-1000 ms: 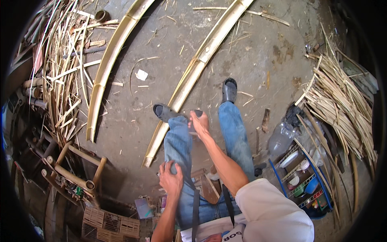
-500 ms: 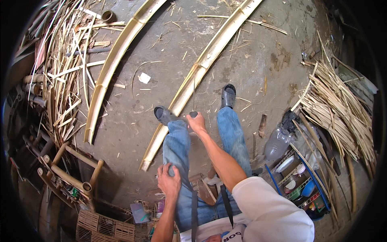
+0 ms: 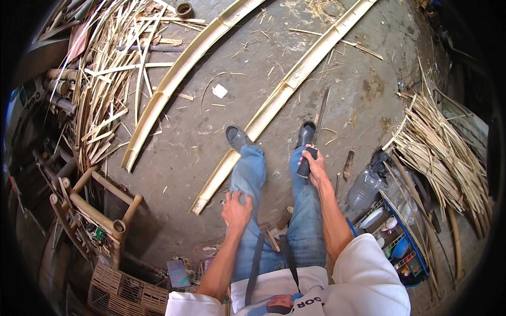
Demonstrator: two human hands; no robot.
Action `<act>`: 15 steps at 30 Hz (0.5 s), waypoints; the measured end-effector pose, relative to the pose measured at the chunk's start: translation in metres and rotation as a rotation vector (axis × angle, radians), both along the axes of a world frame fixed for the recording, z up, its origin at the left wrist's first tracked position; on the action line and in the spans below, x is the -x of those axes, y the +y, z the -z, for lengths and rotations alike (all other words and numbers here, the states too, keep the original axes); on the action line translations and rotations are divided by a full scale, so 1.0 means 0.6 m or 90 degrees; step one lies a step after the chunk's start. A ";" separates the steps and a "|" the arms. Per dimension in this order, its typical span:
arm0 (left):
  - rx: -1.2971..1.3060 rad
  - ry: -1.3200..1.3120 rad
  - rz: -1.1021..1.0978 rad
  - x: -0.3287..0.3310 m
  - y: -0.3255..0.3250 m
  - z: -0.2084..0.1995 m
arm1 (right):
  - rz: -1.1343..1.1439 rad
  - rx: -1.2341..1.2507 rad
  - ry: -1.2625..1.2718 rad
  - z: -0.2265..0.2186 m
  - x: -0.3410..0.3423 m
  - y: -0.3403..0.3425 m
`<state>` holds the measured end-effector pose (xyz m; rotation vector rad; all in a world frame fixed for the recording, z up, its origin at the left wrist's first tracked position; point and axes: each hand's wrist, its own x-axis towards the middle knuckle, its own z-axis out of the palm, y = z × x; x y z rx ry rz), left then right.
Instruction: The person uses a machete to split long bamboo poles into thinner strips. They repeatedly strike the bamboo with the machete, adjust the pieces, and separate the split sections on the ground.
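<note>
The right hand [image 3: 312, 167] swings right, clamped on the knife [image 3: 322, 116], leaving its blade pointing far, clear of the right split bamboo [image 3: 303, 67]; the left hand [image 3: 236, 213], fingers apart, rests on the left leg [image 3: 249, 175].

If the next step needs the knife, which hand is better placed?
Probably the right hand: it grips the knife by its dark handle, the blade pointing forward, away from the body. The left hand rests on the left trouser leg, and no tool shows in it.
</note>
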<state>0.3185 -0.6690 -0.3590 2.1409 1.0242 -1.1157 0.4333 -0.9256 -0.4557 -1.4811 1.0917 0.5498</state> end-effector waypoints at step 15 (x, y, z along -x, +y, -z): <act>-0.051 -0.088 -0.017 0.177 -0.091 -0.012 | -0.091 -0.016 0.105 -0.052 0.241 0.044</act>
